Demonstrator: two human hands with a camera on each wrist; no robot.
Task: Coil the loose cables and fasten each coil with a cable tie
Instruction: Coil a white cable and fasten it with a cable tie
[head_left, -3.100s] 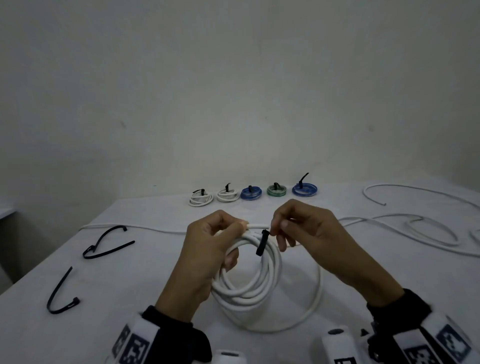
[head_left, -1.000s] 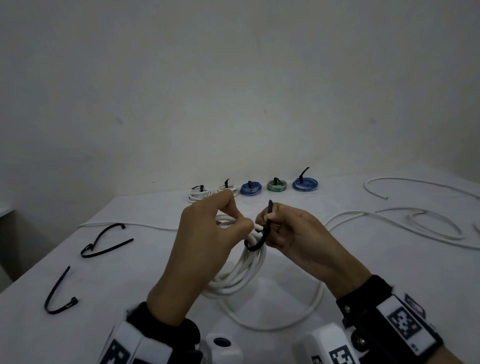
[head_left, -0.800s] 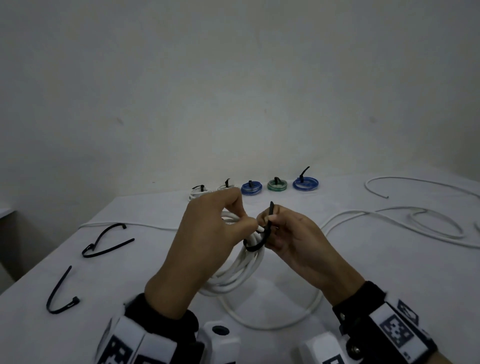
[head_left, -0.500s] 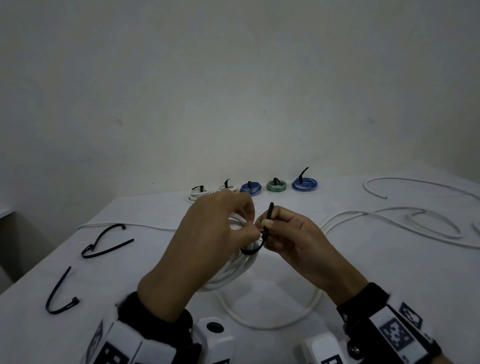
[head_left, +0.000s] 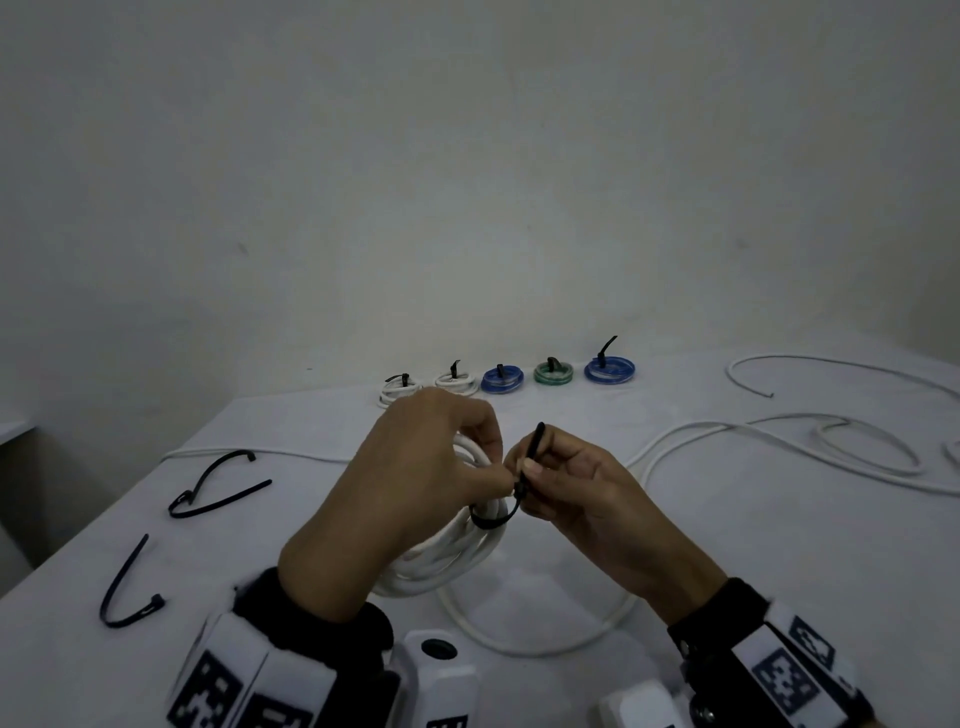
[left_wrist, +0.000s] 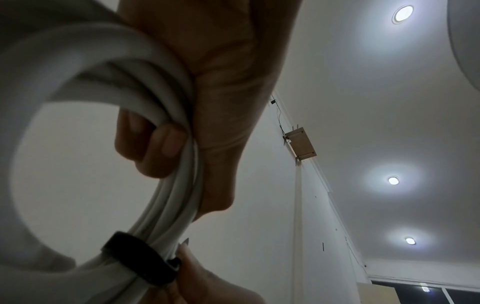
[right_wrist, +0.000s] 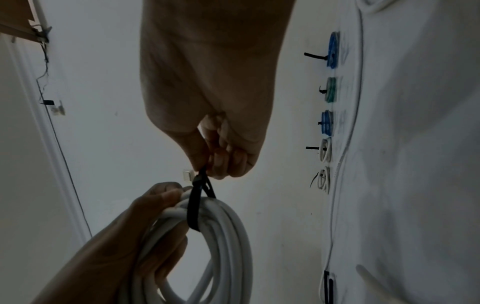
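A white cable coil is held up off the table, with its last loop trailing on the cloth. My left hand grips the bundled strands, fingers curled round them. A black cable tie loops loosely around the bundle. My right hand pinches the tie at its head, and the tie's tail sticks up past the fingers.
Several tied coils stand in a row at the back: two white, two blue, one green. Spare black ties lie at the left. Loose white cable sprawls over the right of the table.
The tie, hanging open on the coil earlier, now forms a loop around the bundle. The loop has drawn smaller over the last second and both hands lifted the coil slightly.
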